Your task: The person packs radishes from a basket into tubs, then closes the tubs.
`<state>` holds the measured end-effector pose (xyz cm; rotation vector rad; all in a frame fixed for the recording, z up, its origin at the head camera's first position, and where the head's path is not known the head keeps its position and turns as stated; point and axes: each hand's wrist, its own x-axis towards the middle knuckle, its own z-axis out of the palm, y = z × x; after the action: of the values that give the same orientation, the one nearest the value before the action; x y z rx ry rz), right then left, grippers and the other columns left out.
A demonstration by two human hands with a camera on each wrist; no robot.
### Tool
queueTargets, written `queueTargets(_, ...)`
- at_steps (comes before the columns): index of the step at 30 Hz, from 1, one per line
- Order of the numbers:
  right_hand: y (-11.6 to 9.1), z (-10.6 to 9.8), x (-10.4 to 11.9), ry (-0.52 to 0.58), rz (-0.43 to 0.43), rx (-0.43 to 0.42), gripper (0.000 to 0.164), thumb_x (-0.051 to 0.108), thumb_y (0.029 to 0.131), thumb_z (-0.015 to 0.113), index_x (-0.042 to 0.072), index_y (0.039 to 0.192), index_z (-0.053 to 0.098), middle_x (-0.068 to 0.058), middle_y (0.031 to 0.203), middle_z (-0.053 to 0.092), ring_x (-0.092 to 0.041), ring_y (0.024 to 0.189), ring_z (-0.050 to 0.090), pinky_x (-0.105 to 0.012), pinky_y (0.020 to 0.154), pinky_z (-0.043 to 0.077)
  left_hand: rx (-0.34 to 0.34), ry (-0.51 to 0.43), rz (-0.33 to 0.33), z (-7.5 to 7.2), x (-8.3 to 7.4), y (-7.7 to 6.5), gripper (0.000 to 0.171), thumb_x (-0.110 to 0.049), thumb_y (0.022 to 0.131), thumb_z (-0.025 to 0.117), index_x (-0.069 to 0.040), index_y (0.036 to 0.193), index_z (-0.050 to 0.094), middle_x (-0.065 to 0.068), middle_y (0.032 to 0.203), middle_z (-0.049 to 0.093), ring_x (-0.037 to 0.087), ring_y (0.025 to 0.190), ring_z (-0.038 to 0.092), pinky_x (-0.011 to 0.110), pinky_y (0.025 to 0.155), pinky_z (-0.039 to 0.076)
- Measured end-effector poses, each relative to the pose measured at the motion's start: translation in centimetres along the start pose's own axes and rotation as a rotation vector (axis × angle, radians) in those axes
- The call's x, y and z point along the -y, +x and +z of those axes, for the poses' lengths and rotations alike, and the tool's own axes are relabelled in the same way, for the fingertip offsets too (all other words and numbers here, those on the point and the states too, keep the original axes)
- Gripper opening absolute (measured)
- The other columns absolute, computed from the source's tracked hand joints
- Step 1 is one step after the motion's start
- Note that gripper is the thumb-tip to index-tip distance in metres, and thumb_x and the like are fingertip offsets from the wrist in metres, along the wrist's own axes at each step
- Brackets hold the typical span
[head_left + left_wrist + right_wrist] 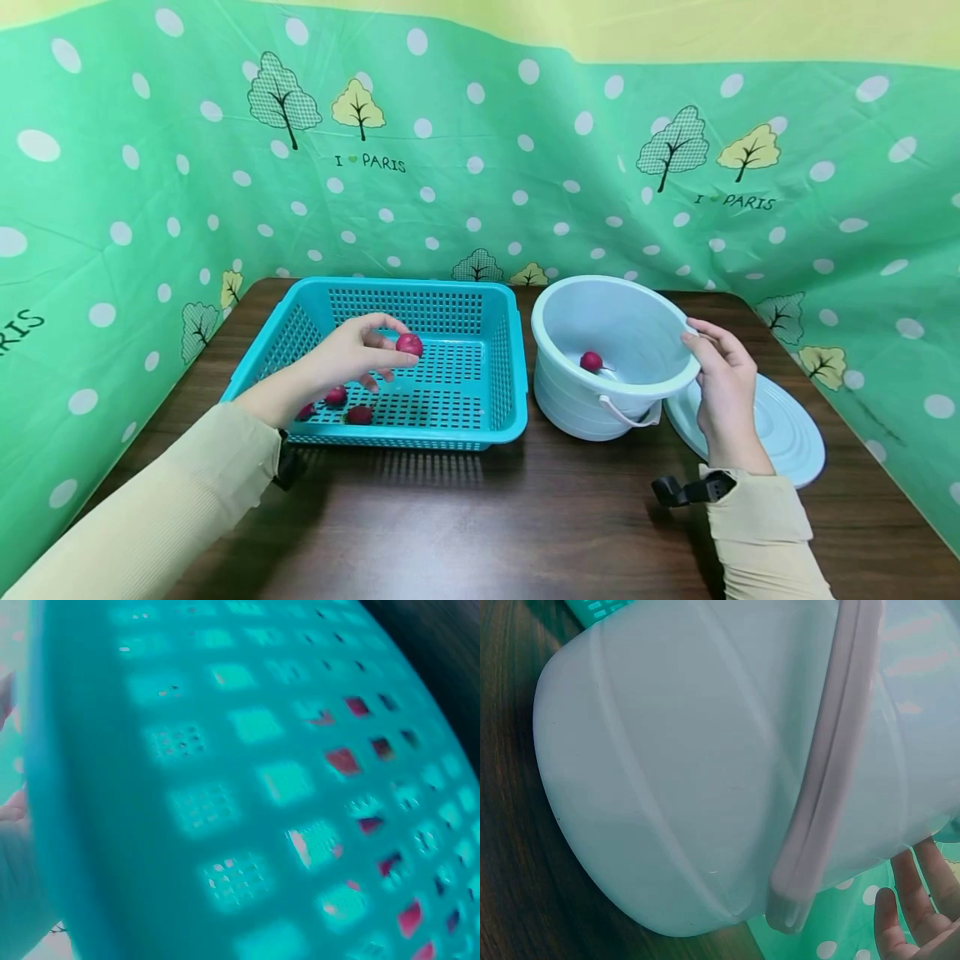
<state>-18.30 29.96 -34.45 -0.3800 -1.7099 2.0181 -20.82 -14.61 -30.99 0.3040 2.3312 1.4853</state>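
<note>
My left hand [352,354] pinches a red radish [409,345] between thumb and fingertips, above the inside of a turquoise slotted basket [504,375]. Below the wrist, more radishes [358,414] lie at the basket's near left corner. In the left wrist view the basket wall [97,825] fills most of the picture, with red showing through its holes. My right hand [726,379] grips the right rim of a pale blue bucket [577,408], which stands upright. One radish [591,362] lies inside it. The right wrist view shows the bucket's side and its fingers [911,889] at the rim.
A round pale blue lid [783,429] lies on the dark wooden table [450,525], right of the bucket and partly behind my right hand. The bucket's handle [825,765] hangs down its front. A green dotted cloth [450,192] surrounds the table at the back and sides.
</note>
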Motion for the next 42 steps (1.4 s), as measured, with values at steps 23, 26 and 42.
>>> queueTargets(23,0.0,-0.2,0.2,-0.005,-0.016,0.013,0.021,0.016,0.092,0.07,0.011,0.113,0.071,0.003,0.096,0.067,-0.008,0.083,0.062,-0.015,0.064,0.052,0.111,-0.094,0.161,5.0,-7.1,1.6,0.039,-0.026,0.088,0.076,-0.018,0.122,0.059,0.011,0.097,0.068,0.025,0.073,0.065,0.041,0.063,0.058)
queueTargets(26,0.1,-0.2,0.1,-0.012,-0.02,0.013,0.021,0.016,0.092,0.069,0.011,0.113,0.071,0.003,0.096,0.066,-0.008,0.082,0.062,-0.015,0.064,0.051,0.132,-0.119,0.176,5.9,-8.2,1.9,0.038,-0.026,0.087,0.076,-0.018,0.121,0.06,0.012,0.099,0.069,0.023,0.072,0.064,0.037,0.06,0.056)
queueTargets(42,0.1,-0.1,0.0,0.0,-0.015,0.008,0.02,0.015,0.092,0.069,0.011,0.112,0.071,0.003,0.096,0.066,-0.009,0.083,0.061,-0.016,0.064,0.052,0.2,-0.17,0.218,10.0,-11.9,4.5,0.04,-0.025,0.088,0.075,-0.017,0.123,0.058,0.008,0.1,0.069,0.027,0.075,0.066,0.034,0.062,0.057)
